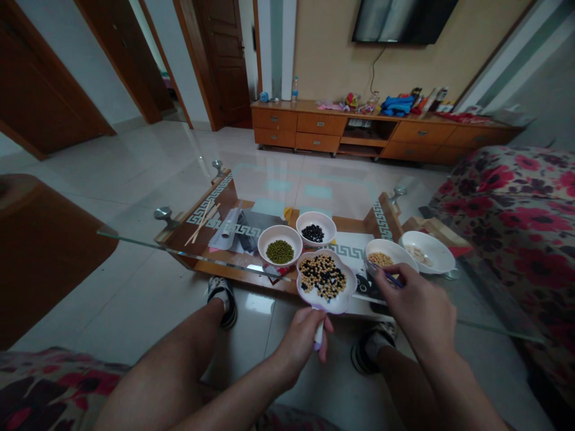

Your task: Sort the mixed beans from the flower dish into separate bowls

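My left hand (302,338) is closed around the handle of a white flower-shaped dish (348,293), holding it level at the table's near edge. Mixed yellow and black beans (322,276) lie in the dish. Pinched in my right hand (420,308) is a thin blue tool (393,279), perhaps tweezers; its tip reaches the near left side of a white bowl (399,254) with yellow beans (380,258). Behind the dish stand a bowl (265,235) of green beans (280,251) and a bowl (330,222) of black beans (312,233).
Another white bowl (442,257) with pale pieces stands at the right of the glass table (148,243). Wooden chopsticks (200,224) lie on the left. A flowered sofa (516,215) borders the right side. A low cabinet (318,124) stands along the far wall.
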The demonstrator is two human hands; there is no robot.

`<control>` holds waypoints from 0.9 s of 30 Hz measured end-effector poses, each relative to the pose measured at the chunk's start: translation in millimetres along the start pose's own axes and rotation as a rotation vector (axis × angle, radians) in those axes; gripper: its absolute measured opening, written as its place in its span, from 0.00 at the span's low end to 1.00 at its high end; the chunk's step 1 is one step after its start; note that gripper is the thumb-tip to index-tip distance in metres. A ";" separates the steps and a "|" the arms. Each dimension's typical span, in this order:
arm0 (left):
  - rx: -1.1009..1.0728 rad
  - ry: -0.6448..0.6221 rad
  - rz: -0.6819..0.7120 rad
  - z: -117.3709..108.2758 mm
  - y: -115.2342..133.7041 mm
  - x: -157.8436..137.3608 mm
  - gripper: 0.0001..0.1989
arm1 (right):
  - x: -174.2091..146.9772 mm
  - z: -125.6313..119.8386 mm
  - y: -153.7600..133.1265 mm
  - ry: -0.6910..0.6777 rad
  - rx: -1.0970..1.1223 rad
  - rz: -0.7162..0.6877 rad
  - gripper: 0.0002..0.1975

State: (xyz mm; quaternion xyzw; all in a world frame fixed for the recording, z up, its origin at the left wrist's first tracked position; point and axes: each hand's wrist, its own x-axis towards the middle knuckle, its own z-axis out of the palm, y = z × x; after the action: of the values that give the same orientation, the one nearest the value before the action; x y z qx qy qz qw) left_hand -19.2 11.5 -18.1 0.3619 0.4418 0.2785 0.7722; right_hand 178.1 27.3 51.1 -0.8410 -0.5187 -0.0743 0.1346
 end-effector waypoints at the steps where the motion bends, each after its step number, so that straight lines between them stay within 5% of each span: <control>1: -0.005 -0.007 0.001 0.0 -0.2 0.1 0.19 | 1.1 -1.6 2.3 0.023 -0.028 0.032 0.17; 14: 0.007 -0.003 0.008 0.9 0.2 -0.8 0.19 | 0.3 -2.6 -0.6 -0.009 -0.021 0.115 0.19; 27: -0.013 0.000 0.014 0.8 -0.4 0.9 0.18 | -16.6 18.4 -21.1 -0.247 0.273 -0.201 0.14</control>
State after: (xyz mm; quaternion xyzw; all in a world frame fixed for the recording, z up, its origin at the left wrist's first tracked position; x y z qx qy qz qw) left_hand -18.0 11.7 -18.6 0.3602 0.4374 0.2867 0.7725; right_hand 151.5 27.7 32.4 -0.7617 -0.6178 0.0872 0.1744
